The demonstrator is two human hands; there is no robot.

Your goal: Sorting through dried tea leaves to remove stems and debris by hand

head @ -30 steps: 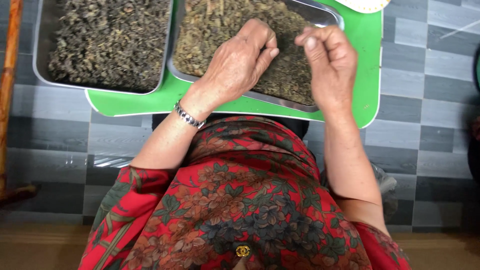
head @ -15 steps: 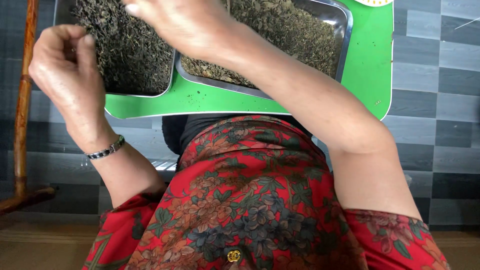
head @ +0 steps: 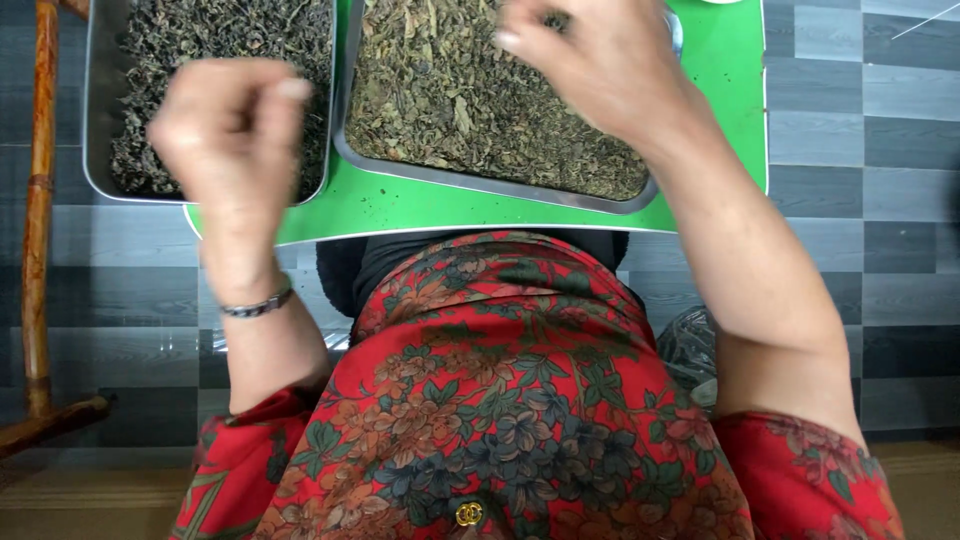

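Note:
Two metal trays of dried leaves rest on a green board (head: 725,110). The left tray (head: 93,150) holds dark leaves (head: 200,40); the right tray (head: 480,182) holds greener, flatter leaves (head: 450,100). My left hand (head: 230,150), blurred, is curled into a fist above the left tray's near right corner, and nothing shows in it. A metal bracelet (head: 255,304) is on that wrist. My right hand (head: 600,65) hovers over the far part of the right tray, fingertips pinched on a few dark leaf bits.
A wooden pole (head: 40,200) stands at the left on a foot piece (head: 50,425). Grey tiled floor (head: 880,200) surrounds the board. A dark crumpled bag (head: 688,345) lies beside my red flowered lap.
The left hand moved from the right tray out to the left, then up over the left tray. The right hand swung across and now is over the right tray.

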